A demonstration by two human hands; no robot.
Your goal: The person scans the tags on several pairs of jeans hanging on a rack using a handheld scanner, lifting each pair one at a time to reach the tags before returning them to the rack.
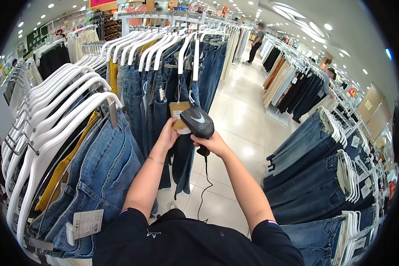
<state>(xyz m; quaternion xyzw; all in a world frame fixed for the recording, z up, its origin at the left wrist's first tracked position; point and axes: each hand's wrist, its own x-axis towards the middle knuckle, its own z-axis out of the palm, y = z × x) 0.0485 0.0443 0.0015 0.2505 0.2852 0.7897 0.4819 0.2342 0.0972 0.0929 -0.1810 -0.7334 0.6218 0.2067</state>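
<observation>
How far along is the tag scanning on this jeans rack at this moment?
Done: nothing in view shows which pairs are already scanned. In hand: the left hand holds a brown tag on hanging jeans, while the right hand aims a corded scanner at it. Left: unclear; many jeans hang along the near rack, tags untouched.

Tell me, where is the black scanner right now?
In the head view, the barcode scanner sits mid-frame in the right hand, aimed at the brown price tag that the left hand holds up before the hanging jeans.
</observation>
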